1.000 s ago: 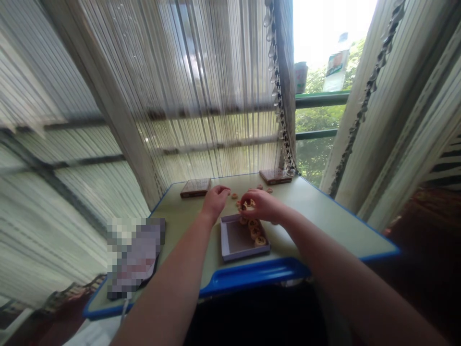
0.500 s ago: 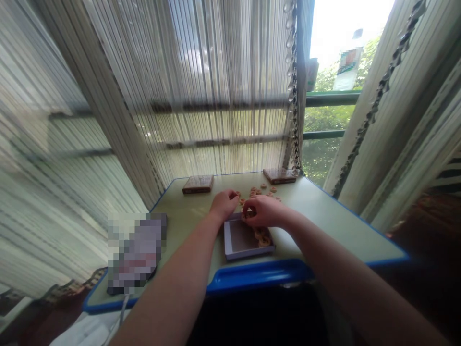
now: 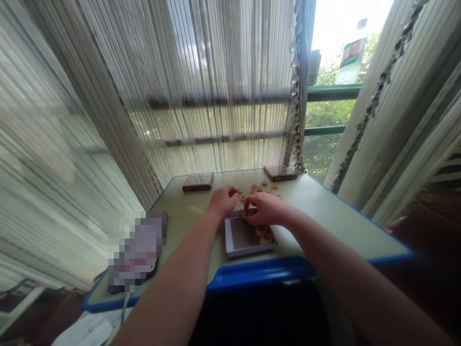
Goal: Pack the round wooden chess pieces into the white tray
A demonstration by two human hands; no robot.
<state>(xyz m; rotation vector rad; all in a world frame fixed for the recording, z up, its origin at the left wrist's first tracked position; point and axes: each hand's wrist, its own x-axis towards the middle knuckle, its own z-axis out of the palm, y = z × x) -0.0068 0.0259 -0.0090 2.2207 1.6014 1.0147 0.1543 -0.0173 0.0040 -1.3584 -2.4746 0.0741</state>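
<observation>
A shallow open box [image 3: 245,252] with a pale rim and brown floor sits near the table's front edge. Inside, several round tan pieces [image 3: 265,239], wooden-looking with darker centres, line its right side. My right hand [image 3: 266,209] arches over the box's far edge, fingers closed on one such piece [image 3: 251,211]. Beyond the box's far left corner, my left hand [image 3: 222,199] pinches another small round piece [image 3: 238,191] at its fingertips. More loose pieces [image 3: 256,189] are scattered on the table beyond both hands. My fingers partly hide the held pieces.
Two flat brown boxes [image 3: 198,181] lie along the far side of the light green table [image 3: 342,226], which has a blue edge. A blurred-out device [image 3: 139,254] with a white cable rests at the left. Striped curtains [image 3: 223,57] hang behind.
The camera view has shifted slightly. Both hands stay almost where they were, the right one still curled over the box's far edge and the left still pinching.
</observation>
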